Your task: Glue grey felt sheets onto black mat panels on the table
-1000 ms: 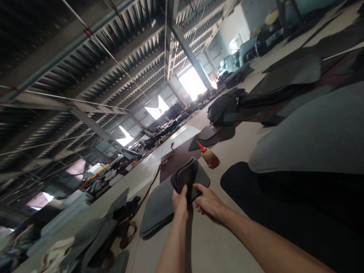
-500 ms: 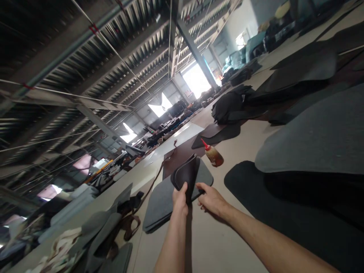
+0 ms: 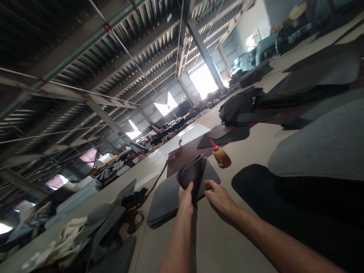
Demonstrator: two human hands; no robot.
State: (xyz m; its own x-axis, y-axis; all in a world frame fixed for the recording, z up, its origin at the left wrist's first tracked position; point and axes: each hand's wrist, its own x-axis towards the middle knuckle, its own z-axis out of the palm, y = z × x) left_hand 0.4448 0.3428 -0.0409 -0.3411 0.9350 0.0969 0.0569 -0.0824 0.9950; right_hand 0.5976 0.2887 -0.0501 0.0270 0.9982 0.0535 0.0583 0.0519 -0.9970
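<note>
My left hand (image 3: 186, 199) is closed around a bent bundle of dark brown leather-like sheets (image 3: 191, 171), its thumb lying on the upper face. Under the bundle is a stack of grey rounded-corner panels (image 3: 162, 201), which shows on both sides of it. Over the right-hand end of that stack is my right hand (image 3: 218, 195). Its fingers are curled in with thumb and forefinger together; whatever may be between them is hidden. Just beyond the right hand a glue bottle (image 3: 222, 157) with a red nozzle stands tilted in view, with amber contents.
Large grey sheets (image 3: 321, 144) and a black piece (image 3: 256, 189) cover the table's right side. Dark scraps (image 3: 239, 104) are heaped farther back. At left lie grey offcuts, pale cloth strips (image 3: 61, 242) and a brown strap (image 3: 156, 180). The beige tabletop (image 3: 227, 242) shows nearest me.
The whole view has shifted, so things appear slightly farther right. My right hand has drawn a little away from the dark bundle. The left hand keeps its grip.
</note>
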